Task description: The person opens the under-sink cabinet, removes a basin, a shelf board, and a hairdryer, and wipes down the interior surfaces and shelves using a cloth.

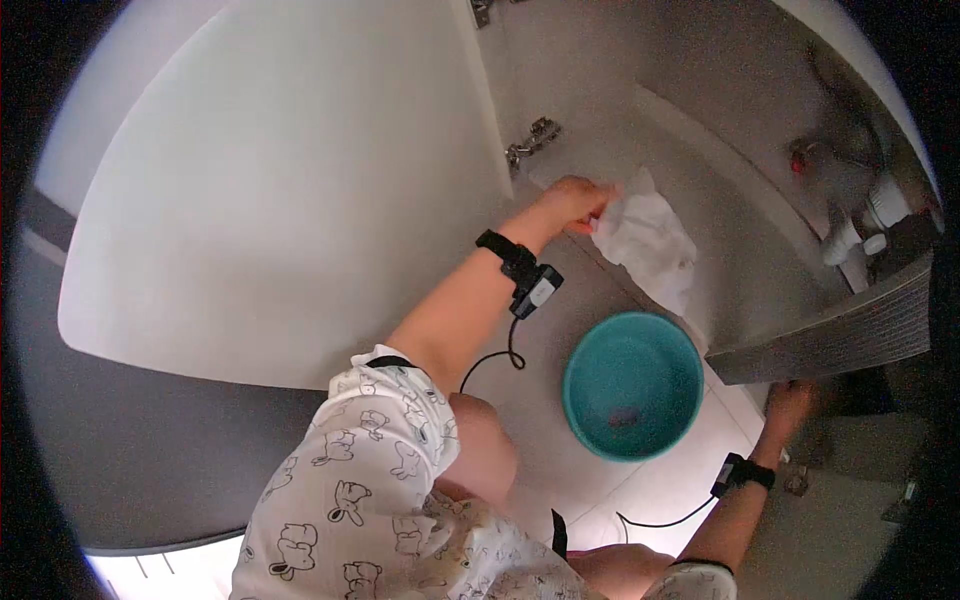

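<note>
My left hand (578,203) reaches to the front edge of an open cabinet, its fingers closed on one end of a crumpled white cloth (648,245). The rest of the cloth spreads over the cabinet floor (750,270). Lower right, my right hand (790,402) is in shadow beside the grey ribbed panel (840,325) and the right cabinet door; its fingers are too dark to make out. A teal basin (572,400) stands on the tiles between my arms, with a small dark reddish patch visible at its bottom.
A large white cabinet door (300,190) stands open on the left, with a metal hinge (532,140) at its edge. White drain pipes (865,225) are inside the cabinet at right. Black cables (515,352) run from devices strapped to both wrists.
</note>
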A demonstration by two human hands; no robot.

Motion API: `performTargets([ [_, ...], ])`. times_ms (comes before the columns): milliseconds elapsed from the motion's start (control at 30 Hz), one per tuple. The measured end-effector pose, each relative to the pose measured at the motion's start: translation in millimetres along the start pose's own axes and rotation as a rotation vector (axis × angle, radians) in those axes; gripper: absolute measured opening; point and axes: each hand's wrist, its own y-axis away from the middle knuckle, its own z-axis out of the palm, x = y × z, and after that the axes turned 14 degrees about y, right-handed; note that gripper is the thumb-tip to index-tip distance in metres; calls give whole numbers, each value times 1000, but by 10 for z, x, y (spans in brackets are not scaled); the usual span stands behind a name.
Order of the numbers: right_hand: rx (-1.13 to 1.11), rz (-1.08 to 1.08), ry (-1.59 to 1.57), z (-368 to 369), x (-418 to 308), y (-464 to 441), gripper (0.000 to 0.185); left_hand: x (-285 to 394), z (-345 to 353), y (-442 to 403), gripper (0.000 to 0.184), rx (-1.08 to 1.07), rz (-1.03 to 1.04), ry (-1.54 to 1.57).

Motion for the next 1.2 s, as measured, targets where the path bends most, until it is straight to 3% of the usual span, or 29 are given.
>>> performTargets([
  [67,-110,59,-7,35,9,-62,26,-98,15,-66,61,0,413,-849],
  [133,-196,110,-15,111,14,-67,31,-100,8,-151,58,3,439,-915],
  [200,-41,113,-160,193,11,-46,33,40,11,-192,55,7,492,-981],
  [267,107,112,-302,247,12,-38,36,308,-6,-73,40,190,471,-689],
  [300,182,112,-372,243,24,-40,37,363,20,-22,40,184,475,-685],
  [367,80,103,-333,-123,-121,-5,37,452,59,67,29,463,876,-782],
  [400,35,95,-310,-120,-115,-7,37,420,159,64,29,466,880,-785],
  [467,-4,170,-322,146,-17,-28,36,284,389,105,27,286,818,-1454],
  [533,-3,248,-365,222,-27,-40,35,51,504,384,34,-209,819,-1570],
  [633,78,161,-357,89,-58,8,34,-43,521,567,41,-352,965,-1379],
  [733,110,57,-342,214,39,-38,51,-54,346,513,50,-231,1056,-1163],
  [767,55,79,-344,83,-9,-18,51,-204,310,411,50,-226,1058,-1163],
  [833,15,95,-337,-25,-89,-42,51,-594,271,110,62,-133,1139,-1511],
  [867,177,36,-304,50,-90,-9,45,-571,323,52,62,-125,1160,-1509],
  [933,363,0,-266,36,-84,44,39,-474,443,-102,66,-320,936,-1416],
  [1000,69,107,-256,-95,-106,46,42,-352,561,-382,65,-339,1001,-1390],
  [1100,94,264,-462,-257,-266,68,41,-44,624,-694,64,-304,932,-1506],
  [1133,103,259,-459,-151,-195,52,41,66,576,-737,62,-83,857,-1433],
  [1167,133,112,-241,50,-87,32,40,153,545,-783,60,131,778,-1350],
  [1200,152,40,-135,103,-52,14,39,177,522,-870,60,141,791,-1346],
])
